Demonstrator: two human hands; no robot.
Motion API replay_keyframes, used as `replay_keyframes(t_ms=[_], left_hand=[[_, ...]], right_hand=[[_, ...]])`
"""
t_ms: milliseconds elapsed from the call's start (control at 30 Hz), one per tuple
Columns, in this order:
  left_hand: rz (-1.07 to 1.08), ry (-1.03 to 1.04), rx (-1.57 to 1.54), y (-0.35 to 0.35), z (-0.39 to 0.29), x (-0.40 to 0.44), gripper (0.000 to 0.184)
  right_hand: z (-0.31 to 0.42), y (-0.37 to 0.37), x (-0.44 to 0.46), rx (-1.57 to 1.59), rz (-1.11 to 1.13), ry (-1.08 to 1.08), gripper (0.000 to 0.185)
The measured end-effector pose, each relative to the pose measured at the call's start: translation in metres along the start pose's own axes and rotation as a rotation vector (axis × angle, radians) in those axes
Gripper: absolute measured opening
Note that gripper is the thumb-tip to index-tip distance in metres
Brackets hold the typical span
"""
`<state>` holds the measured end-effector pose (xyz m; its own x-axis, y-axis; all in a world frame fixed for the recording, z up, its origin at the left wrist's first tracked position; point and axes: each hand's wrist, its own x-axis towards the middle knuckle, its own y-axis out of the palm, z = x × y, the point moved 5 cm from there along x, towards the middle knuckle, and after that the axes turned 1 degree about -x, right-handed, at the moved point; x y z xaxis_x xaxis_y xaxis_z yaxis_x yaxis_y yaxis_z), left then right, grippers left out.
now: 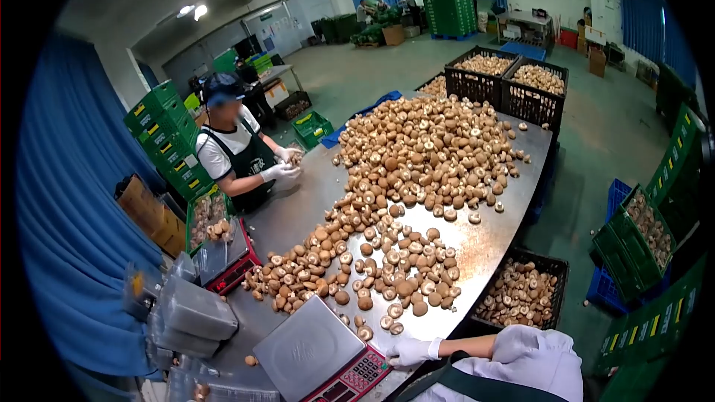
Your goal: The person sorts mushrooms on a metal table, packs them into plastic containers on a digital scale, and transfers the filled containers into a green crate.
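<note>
My right hand [414, 352], in a white glove, reaches in from the lower right, beside the keypad corner of a red-framed scale [311, 344]. Its fingers are stretched out, and nothing shows in them. The scale's metal plate bears nothing. My left hand is out of view. Loose brown mushrooms [417, 149] form a large heap on the metal table [484, 234], thinning out toward the scale. A few mushrooms lie just above my right hand.
Across the table, a co-worker in white gloves [281, 171] holds mushrooms near a second scale [231, 260]. Clear plastic trays [197, 309] are stacked at lower left. Black crates of mushrooms [521, 290] stand below the right edge and at the far end [536, 100]. Green crates [633, 246] stand right.
</note>
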<state>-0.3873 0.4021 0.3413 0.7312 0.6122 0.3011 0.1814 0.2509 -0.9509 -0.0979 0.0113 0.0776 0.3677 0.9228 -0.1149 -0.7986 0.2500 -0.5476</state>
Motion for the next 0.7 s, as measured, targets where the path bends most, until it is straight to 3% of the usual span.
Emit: replay_keyframes(t_ms=[200,233,300,333,367,533,700], left_hand=[[-0.091,-0.253,0.059,-0.021,-0.008,-0.003,0.034],[-0.162,-0.169,0.152,-0.011,0.003,-0.004,0.042],[-0.234,-0.217,-0.127,0.020,0.053,0.014,0.023],[-0.396,-0.138,-0.078,0.028,0.073,0.012,0.020],[-0.423,-0.177,-0.062,0.005,0.037,0.009,0.019],[-0.487,-0.164,0.014,-0.002,0.018,0.000,0.019],[-0.548,-0.266,-0.011,-0.011,0.015,-0.008,0.019]], right_hand=[[-0.014,-0.027,-0.008,-0.060,-0.047,0.026,0.027],[-0.019,-0.029,-0.010,-0.050,-0.040,0.012,0.028],[-0.025,-0.040,-0.016,-0.128,-0.002,0.090,0.029],[-0.040,-0.036,-0.017,-0.097,-0.064,0.026,0.028],[-0.031,-0.052,-0.025,-0.056,-0.150,0.019,0.024],[-0.049,-0.089,-0.042,-0.135,-0.020,0.256,0.029],[-0.053,-0.112,-0.055,-0.068,-0.048,0.216,0.030]])
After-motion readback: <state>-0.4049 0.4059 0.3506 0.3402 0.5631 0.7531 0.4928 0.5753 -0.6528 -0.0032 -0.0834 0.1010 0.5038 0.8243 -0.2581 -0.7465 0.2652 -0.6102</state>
